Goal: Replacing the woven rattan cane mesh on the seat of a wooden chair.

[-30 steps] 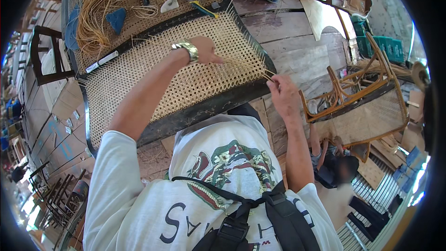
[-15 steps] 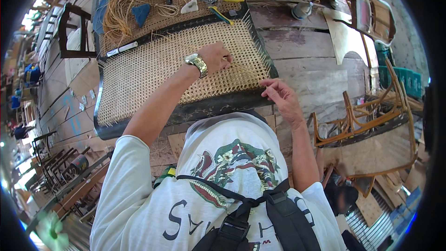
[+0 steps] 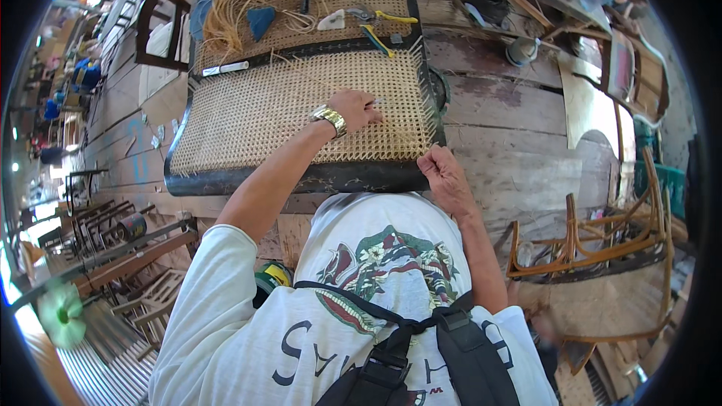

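Note:
A woven cane panel (image 3: 248,116) in a dark frame lies in front of me, loose strand ends sticking out along its right edge. My left hand (image 3: 352,111), with a gold-coloured watch on the wrist, rests over the weave with its fingers bent down to it; what they pinch is too small to make out. At the panel's near right corner my right hand (image 3: 447,177) is closed, thumb against fingers, on what looks like a thin cane strand. The strand's path between the hands is hard to follow.
Beyond lie a bundle of loose cane strands (image 3: 229,11), a blue scrap (image 3: 261,22), a white tube (image 3: 225,68), yellow-handled cutters (image 3: 378,41) and pruning shears (image 3: 395,18). A wooden chair frame (image 3: 587,244) lies at right. A dark chair (image 3: 162,26) stands far left.
My right hand's fingers have closed from a looser pinch, near the panel's corner. My left hand stays over the weave. The whole view has shifted, with the panel now farther right.

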### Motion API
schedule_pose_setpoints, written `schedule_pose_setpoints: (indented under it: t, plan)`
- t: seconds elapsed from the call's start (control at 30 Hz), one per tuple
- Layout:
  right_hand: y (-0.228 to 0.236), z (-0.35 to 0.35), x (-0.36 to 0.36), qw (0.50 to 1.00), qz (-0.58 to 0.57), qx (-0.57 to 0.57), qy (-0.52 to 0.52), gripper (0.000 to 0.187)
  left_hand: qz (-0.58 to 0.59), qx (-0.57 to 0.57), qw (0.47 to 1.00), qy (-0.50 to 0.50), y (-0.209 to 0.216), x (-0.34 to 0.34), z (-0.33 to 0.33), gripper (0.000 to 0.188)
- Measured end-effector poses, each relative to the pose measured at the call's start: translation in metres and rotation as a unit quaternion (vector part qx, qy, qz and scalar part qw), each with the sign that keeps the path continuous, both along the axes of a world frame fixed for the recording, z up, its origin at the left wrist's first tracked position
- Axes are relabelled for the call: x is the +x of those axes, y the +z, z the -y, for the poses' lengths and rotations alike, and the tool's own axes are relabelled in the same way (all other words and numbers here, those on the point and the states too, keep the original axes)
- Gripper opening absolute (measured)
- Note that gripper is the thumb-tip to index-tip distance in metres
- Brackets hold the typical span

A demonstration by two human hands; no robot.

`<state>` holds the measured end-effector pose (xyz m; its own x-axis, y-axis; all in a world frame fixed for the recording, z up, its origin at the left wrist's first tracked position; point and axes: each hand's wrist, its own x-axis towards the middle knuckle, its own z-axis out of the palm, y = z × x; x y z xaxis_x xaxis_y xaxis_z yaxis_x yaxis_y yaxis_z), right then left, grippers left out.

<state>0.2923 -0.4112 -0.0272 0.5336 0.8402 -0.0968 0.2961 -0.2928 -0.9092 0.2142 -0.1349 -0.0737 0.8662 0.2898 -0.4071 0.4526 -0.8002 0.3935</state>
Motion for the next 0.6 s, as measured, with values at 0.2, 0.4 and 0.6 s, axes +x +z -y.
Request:
schedule_pose_setpoints:
  t: [0.2, 0.4, 0.6]
  plan:
    - [0.001, -0.012, 0.004, 0.998, 0.015, 0.038, 0.052, 0.012, 0.018, 0.016, 0.999, 0.036, 0.007, -0.008, -0.004, 0.041]
    - [0.006, 0.013, 0.016, 0.993, -0.093, -0.018, 0.076, 0.023, -0.007, -0.007, 0.995, 0.101, -0.012, -0.008, -0.02, 0.063]
    - [-0.016, 0.096, 0.104, 0.987, -0.12, -0.105, 0.035, 0.029, -0.052, 0.38, 0.861, 0.335, 0.051, -0.171, -0.112, 0.041]
